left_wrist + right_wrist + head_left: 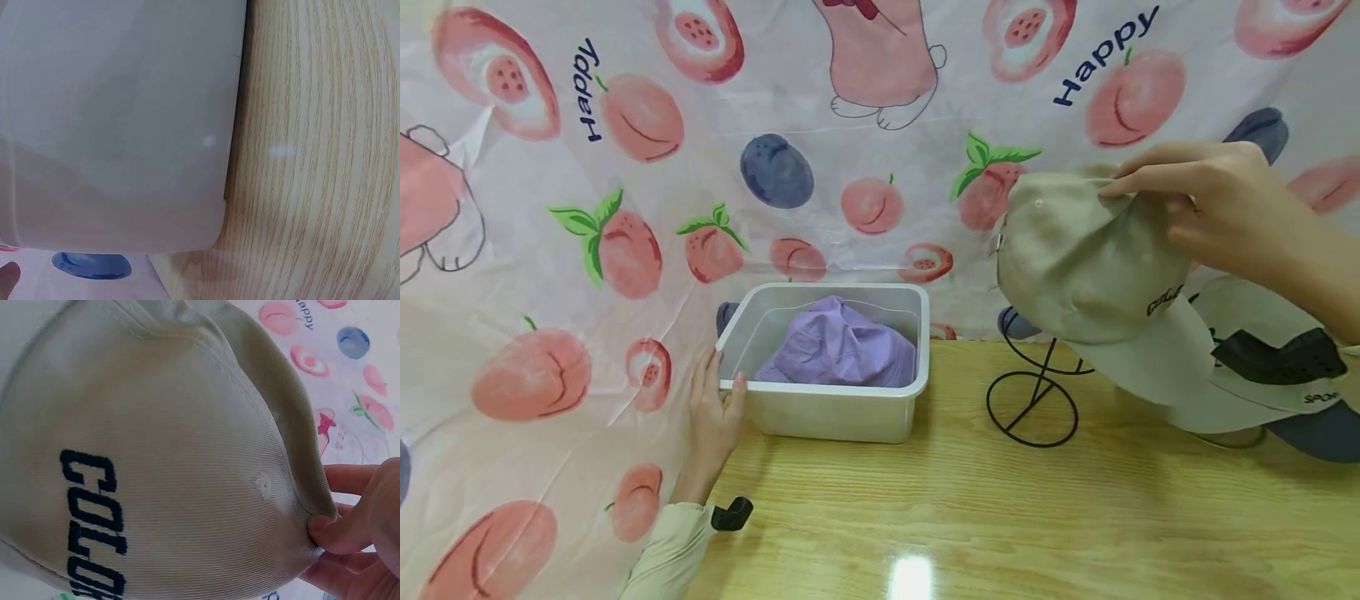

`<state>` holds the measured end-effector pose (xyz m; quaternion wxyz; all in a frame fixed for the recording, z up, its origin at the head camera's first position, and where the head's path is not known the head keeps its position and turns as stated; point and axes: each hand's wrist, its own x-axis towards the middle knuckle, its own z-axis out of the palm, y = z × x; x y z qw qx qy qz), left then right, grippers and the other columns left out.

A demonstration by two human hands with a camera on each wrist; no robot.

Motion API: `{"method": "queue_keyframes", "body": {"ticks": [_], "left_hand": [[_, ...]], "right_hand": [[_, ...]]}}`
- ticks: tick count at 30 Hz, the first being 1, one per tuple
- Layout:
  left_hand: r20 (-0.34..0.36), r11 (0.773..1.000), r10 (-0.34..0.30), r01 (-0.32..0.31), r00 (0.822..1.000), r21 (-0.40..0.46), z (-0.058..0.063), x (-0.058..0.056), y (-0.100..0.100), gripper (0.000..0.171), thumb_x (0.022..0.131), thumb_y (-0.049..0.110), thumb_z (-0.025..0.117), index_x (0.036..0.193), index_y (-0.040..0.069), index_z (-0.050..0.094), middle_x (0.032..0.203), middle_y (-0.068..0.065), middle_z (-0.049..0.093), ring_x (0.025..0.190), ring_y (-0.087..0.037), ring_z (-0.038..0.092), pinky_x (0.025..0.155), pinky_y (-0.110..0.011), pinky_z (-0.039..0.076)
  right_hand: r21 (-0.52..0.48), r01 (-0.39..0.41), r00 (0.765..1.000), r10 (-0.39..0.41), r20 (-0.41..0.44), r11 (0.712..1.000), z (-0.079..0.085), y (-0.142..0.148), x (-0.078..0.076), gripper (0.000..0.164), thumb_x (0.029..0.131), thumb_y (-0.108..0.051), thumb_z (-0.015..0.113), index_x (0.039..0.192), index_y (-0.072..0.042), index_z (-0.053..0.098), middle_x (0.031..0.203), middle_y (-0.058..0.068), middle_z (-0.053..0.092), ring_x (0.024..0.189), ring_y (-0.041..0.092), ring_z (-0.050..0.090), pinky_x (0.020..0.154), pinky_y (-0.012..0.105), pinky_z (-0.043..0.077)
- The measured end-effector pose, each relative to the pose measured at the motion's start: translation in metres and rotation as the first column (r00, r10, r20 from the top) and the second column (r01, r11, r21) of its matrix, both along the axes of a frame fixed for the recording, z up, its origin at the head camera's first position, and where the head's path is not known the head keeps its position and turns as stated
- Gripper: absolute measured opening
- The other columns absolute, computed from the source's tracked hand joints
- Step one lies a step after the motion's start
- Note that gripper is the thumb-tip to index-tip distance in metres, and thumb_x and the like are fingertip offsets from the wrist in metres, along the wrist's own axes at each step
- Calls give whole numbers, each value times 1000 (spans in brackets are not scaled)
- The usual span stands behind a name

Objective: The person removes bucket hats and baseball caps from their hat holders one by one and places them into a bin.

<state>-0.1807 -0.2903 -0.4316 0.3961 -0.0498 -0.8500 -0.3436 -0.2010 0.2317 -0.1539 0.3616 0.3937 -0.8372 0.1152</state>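
Observation:
High on the right of the head view, my right hand (1217,200) pinches a beige baseball cap (1075,258) by the top of its crown. The cap hangs with its pale visor pointing down and right; dark lettering (94,519) shows on its front in the right wrist view. My left hand (715,408) touches the front left corner of a white plastic bin (835,417), fingers straight along its side and thumb at the rim. Inside the bin lies a crumpled purple cap (842,346). The left wrist view is mostly the bin's wall (125,125), with one fingertip at the edge.
A black wire stand (1032,408) is on the wooden table (1000,517), partly behind the held cap. Farther right sits another pale cap (1240,304), partly covered by my right forearm, beside a dark visor (1322,433). A fruit-print cloth (865,108) hangs behind.

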Motion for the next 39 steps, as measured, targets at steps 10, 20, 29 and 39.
{"method": "queue_keyframes", "body": {"ticks": [10,20,29,39], "left_hand": [[5,1000,-5,5,1000,8,-1,-1,0,53,92,19,56,135,-9,44,144,-18,39,132,-35,34,104,-53,30],[32,1000,-10,9,999,18,-1,1,-2,53,92,20,56,136,-8,43,145,-17,38,132,-34,34,96,-54,38],[28,1000,-7,7,1000,-4,1,-2,-3,53,92,21,55,136,-8,43,145,-17,37,132,-33,35,100,-54,34],[61,1000,-10,9,998,15,1,1,-2,53,93,19,55,138,-7,42,147,-15,35,131,-32,35,86,-54,47]], "right_hand": [[-40,-142,990,142,-1,989,4,-33,-10,48,68,21,37,89,-2,74,95,11,69,76,20,55,61,12,29],[-61,-203,975,207,79,977,5,-67,-20,50,69,24,37,90,-2,75,95,11,69,85,24,60,68,11,32],[-45,-201,972,204,112,979,6,-90,-26,47,74,20,38,92,-2,75,99,11,69,90,26,62,75,18,44],[-78,-264,955,272,119,961,7,-119,-34,44,76,21,41,91,-2,75,97,13,69,91,29,63,75,42,52]]}}
